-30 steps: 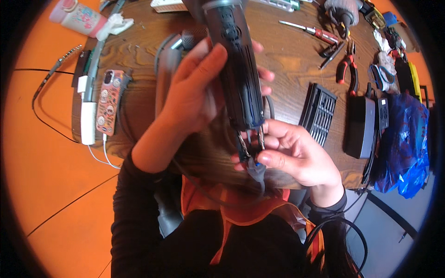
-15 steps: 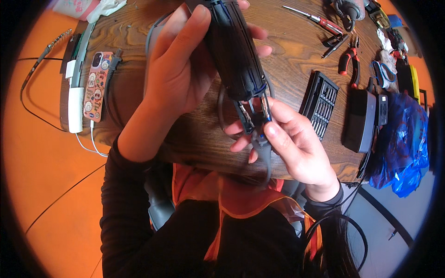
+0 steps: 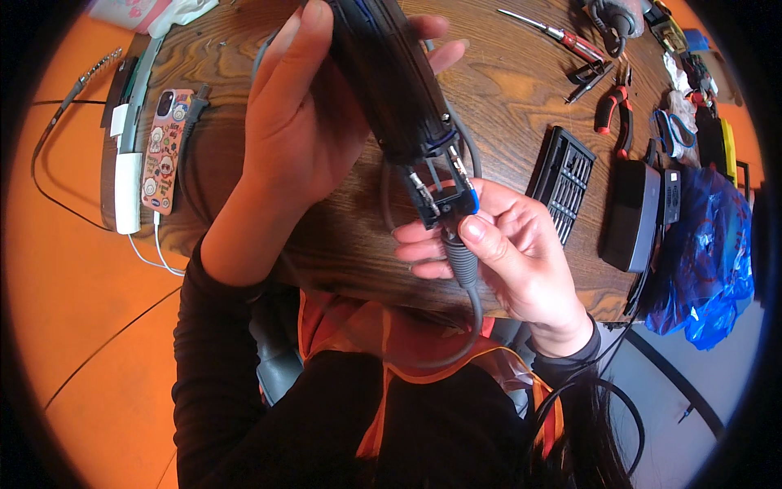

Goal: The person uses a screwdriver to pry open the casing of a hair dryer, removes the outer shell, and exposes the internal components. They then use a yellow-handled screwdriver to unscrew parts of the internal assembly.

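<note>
My left hand [image 3: 305, 122] is wrapped round a black cylindrical appliance handle [image 3: 389, 90], tilted with its lower end toward me. Out of that end stick two metal contacts and a grey strip, reaching down to a small black end piece [image 3: 448, 205] with a blue spot on its side. My right hand [image 3: 517, 253] pinches this end piece near the grey ribbed cord sleeve [image 3: 462, 262], thumb in front and other fingers behind. From the sleeve a grey power cord [image 3: 468, 338] loops below the table edge. The top of the handle is cut off by the frame.
A screwdriver bit case [image 3: 564, 183], red-handled pliers [image 3: 615, 110] and a red screwdriver [image 3: 570, 41] lie to the right on the wooden table [image 3: 505, 98]. Beyond them are a dark box [image 3: 631, 212] and blue plastic bag [image 3: 705, 261]. A phone [image 3: 163, 155] lies at left.
The handle and my left hand have shifted slightly left. The end piece and ribbed sleeve have turned into fuller view, and the cord now hangs in a wider loop.
</note>
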### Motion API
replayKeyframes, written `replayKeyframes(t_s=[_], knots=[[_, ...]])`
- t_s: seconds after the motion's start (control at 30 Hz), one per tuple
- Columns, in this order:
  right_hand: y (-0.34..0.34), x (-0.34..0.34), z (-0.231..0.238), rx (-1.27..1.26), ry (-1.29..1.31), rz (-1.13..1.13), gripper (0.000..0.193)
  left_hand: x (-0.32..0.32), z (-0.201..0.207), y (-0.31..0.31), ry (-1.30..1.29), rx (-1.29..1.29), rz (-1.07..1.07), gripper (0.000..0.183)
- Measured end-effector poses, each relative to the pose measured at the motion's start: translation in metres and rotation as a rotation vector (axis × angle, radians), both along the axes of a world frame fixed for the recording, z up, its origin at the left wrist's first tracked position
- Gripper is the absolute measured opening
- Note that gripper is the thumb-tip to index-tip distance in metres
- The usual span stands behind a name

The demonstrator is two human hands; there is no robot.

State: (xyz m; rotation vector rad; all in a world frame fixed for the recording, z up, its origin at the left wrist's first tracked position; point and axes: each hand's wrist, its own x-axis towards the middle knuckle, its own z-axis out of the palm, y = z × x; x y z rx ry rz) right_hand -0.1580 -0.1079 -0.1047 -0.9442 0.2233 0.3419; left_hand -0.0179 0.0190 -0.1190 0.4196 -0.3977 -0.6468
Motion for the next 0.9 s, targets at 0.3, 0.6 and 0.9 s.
replayKeyframes(t_s=[0.3, 0.6, 0.9], knots=[[0.008, -0.005, -0.011, 0.082, -0.070, 0.069, 0.023, -0.002, -0.006, 0.005, -0.047, -0.022, -0.015, 0.059], [0.017, -0.002, -0.021, 0.089, -0.070, 0.142, 0.016, -0.026, -0.003, 0.002, 0.133, 0.195, -0.105, 0.061], [-0.042, -0.044, 0.078, -0.993, -0.619, -0.697, 0.035, -0.036, -0.005, -0.001, 0.154, 0.219, -0.252, 0.063]])
